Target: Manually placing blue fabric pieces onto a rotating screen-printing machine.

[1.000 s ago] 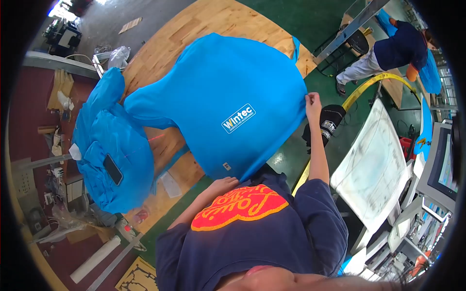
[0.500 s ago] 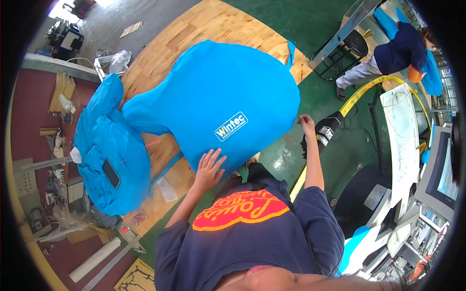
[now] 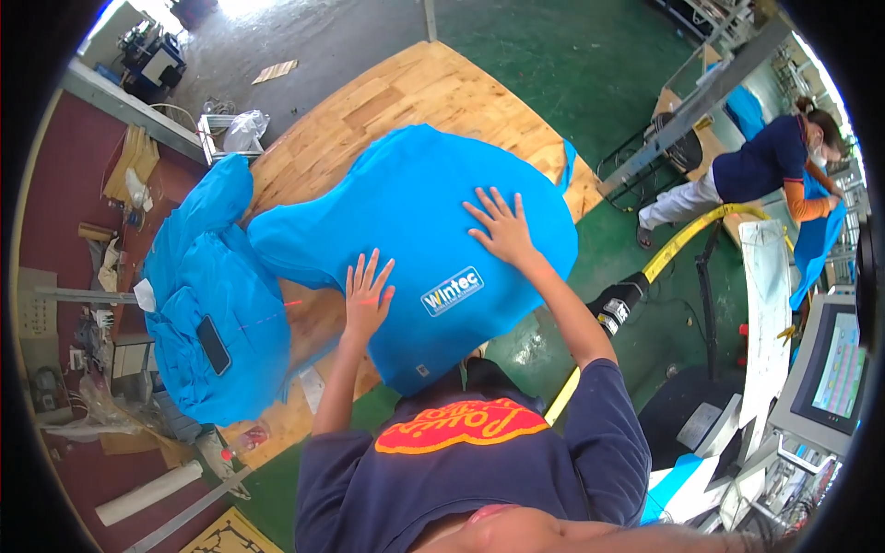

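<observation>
Spread wide and pinching nothing, the right hand (image 3: 502, 229) lay palm down across the upper right of a bright blue, rounded cover of smooth fabric (image 3: 406, 212), while the left hand (image 3: 367, 300), its fingers likewise fanned, lay over the cover's lower left edge. How hard either palm pressed could not be told. The cover lay broad face up on a pale wooden tabletop (image 3: 433, 83), a white-bordered printed label (image 3: 453, 292) between the hands, its near end reaching past the table's edge toward a pair of dark trousers (image 3: 475, 382).

With neither hand gripping, that overhang looked the likeliest trouble: its own weight, or a brush from the body, could have dragged the cover off the wood. An uneven push of the palms could have rucked the cloth, and a blue fabric strap (image 3: 568, 166) at the far right could have snagged.

Just left, a rumpled heap of blue fabric (image 3: 212, 267) bore a black rectangular phone (image 3: 213, 346); a tug on the heap could have sent it sliding. On the right curved a yellow tube (image 3: 682, 249) with a black sleeve (image 3: 610, 304); beyond it, a co-worker in a navy shirt (image 3: 763, 161) handled more blue cloth (image 3: 816, 247).
</observation>
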Tool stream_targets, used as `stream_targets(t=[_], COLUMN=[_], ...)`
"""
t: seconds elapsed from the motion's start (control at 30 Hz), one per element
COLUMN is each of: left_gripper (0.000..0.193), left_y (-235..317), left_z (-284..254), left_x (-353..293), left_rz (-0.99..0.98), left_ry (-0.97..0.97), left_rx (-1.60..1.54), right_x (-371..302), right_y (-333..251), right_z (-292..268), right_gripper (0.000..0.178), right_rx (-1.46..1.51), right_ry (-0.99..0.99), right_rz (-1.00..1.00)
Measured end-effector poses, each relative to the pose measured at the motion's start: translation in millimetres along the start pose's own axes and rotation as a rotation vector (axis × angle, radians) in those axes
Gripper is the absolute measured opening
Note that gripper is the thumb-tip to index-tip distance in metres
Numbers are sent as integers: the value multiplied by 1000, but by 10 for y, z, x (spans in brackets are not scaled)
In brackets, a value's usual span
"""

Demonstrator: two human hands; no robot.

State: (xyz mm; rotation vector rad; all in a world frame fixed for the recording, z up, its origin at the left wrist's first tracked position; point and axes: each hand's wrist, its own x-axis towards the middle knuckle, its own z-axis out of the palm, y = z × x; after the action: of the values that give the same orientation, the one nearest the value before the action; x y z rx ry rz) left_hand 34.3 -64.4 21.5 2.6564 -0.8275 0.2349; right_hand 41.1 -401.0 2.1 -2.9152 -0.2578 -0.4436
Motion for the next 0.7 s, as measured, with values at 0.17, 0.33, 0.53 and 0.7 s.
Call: stream_targets(t=[0.17, 0.33, 0.53, 0.7], left_gripper=[43, 42, 43, 42], left_y=[-1440, -2146, -2298, -2627], left_z=[-71, -138, -22, 69], left_x=[160, 181, 438, 527], left_rz=[-446, -555, -534, -672], left_ry=[7, 380, 137, 293], left_rx=[273, 226, 167, 144], right_x=[251, 914, 1850, 2507], right_y=[604, 210, -560, 127], right_z=[75, 322, 857, 1022], right_gripper=[53, 52, 53, 52], right_rx=[-178, 71, 18, 1], right_ry=[-114, -63, -149, -359], right_rz=[462, 364, -115, 252])
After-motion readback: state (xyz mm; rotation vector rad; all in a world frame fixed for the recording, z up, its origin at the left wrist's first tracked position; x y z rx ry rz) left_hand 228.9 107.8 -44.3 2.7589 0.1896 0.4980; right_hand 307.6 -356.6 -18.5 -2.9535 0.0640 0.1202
